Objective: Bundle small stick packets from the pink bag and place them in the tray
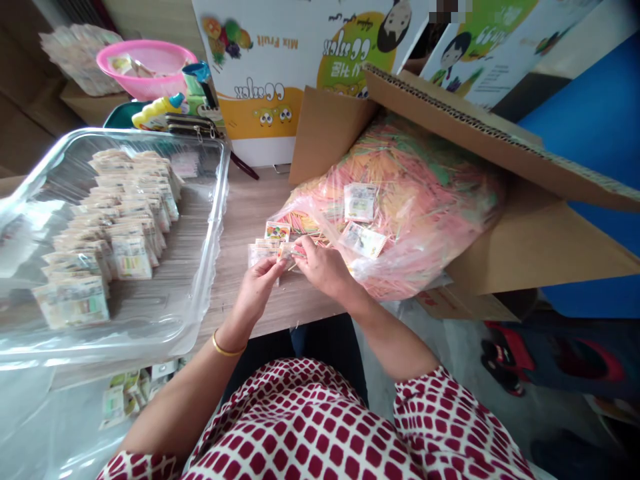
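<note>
My left hand (260, 287) pinches a small clear packet (285, 252) over the table's front part. Against its right side, my right hand (320, 265) is closed on a few thin coloured sticks (299, 251), their ends at the packet. Just behind and left of the hands lie small packets (260, 252), one with a fruit picture (277, 231). A big clear bag of pink, yellow and green sticks (400, 200) spreads to the right, its open mouth near my right hand. Two flat packets (360, 202) rest on this bag.
At the left, a clear plastic tray (200, 280) holds rows of filled packets (133, 253). Behind it are a pink basket (150, 87), a yellow bottle (157, 113) and a dark pouch (190, 127). An open cardboard box (540, 233) surrounds the bag; printed cartons (270, 60) stand behind.
</note>
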The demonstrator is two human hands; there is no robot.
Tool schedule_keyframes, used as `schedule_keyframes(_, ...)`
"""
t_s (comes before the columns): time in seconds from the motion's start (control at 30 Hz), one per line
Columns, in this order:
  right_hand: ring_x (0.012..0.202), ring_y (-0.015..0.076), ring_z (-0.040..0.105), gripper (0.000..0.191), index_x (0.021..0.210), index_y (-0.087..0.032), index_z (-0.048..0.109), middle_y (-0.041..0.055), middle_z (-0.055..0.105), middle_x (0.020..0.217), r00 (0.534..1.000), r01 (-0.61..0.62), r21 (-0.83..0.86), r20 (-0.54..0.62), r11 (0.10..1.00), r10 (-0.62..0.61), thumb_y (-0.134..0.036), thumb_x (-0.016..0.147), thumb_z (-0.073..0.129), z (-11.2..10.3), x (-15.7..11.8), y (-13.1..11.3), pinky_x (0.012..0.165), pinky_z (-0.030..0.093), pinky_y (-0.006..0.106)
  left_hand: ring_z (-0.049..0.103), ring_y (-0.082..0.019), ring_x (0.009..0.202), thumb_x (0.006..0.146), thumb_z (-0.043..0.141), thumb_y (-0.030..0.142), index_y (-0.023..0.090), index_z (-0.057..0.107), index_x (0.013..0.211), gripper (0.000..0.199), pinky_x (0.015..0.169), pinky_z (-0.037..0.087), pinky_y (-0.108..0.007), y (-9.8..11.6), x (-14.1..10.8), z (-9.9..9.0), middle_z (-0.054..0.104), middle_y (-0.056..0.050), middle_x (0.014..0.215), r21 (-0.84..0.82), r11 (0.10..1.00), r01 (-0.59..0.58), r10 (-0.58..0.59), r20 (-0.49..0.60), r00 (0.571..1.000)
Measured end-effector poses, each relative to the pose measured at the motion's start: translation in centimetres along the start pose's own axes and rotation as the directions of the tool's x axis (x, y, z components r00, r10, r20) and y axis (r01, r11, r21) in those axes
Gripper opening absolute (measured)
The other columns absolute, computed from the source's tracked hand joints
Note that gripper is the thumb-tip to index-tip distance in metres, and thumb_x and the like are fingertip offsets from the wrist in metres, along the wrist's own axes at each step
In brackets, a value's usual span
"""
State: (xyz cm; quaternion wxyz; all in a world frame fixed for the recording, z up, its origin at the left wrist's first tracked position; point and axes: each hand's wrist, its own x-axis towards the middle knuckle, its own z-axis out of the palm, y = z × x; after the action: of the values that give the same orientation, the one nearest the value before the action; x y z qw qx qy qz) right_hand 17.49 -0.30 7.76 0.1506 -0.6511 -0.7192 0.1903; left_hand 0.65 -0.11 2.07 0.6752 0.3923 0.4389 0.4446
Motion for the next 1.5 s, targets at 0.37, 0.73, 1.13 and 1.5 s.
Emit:
schedule_keyframes(0.37,0.045,0.011,0.026,0.057,0.071,-0.027,0.035,-0.0086,0.026,0.056,0.964,0.162,0.914,-0.228,0.373,0.138,-0.076,0.1,0.033,-2.3,2.4,0.2,0.053,0.047,0.027,0.069,-0.026,0.106,0.077,0.083,0.051,0.019,0.083,0.101,0.04,0.1,0.05,-0.038,-0.6,-0.4,-0.1,0.08,-0.008,0.109,0.047,0.999,0.028,-0.026,-0.024,0.999)
schedule_keyframes(0.73,0.094,0.0204,0.069,0.06,0.075,-0.027,0.058,0.0056,0.068,0.081,0.965,0.16,0.727,-0.259,0.668,0.051,-0.059,0.108,0.019,0.2,1.9,-1.4,0.09,0.055,0.039,0.068,-0.023,0.096,0.082,0.079,0.048,0.02,0.083,0.103,0.036,0.091,0.05,-0.033,0.3,-0.6,0.5,0.08,-0.007,0.101,0.109,0.994,0.017,-0.021,0.032,0.999)
schedule_keyframes(1.13,0.118,0.0218,0.068,0.053,0.13,-0.027,0.068,0.0083,0.076,0.118,0.995,0.072,0.775,-0.016,0.628,-0.095,-0.057,0.108,0.03,-0.2,0.9,1.2,0.101,0.054,0.038,0.069,-0.027,0.109,0.076,0.084,0.048,0.02,0.082,0.1,0.037,0.098,0.056,-0.04,0.2,-0.1,0.7,0.078,-0.008,0.112,-0.084,0.989,0.122,-0.12,0.033,0.992)
schedule_keyframes(1.5,0.135,0.026,0.059,0.053,0.14,-0.029,0.065,0.0077,0.073,0.129,0.985,-0.024,0.712,0.139,0.701,-0.107,-0.057,0.108,0.033,-2.3,0.9,1.7,0.115,0.046,0.047,0.066,-0.027,0.12,0.085,0.079,0.04,0.024,0.074,0.123,0.041,0.102,0.056,-0.039,0.7,-0.7,1.2,0.072,-0.008,0.129,-0.12,0.982,0.148,-0.115,0.249,0.962)
